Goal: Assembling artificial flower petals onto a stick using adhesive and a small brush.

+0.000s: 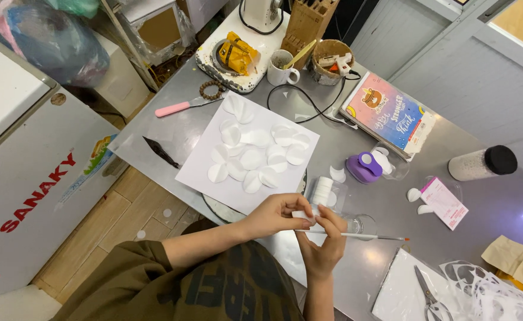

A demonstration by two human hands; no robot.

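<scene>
Near surface edge: I see both hands meet over the grey metal surface [499,208], just below the white sheet [208,166] of paper circles.
Left hand [273,215]: grip pinched together on a small white paper piece [302,215].
Right hand [321,244]: fingers clamped on a thin paintbrush [371,236], also touching the piece.
Doing it well: I'd keep the piece steady, pinching lightly.
Pose: wrists bent inward, fingertips touching.
</scene>
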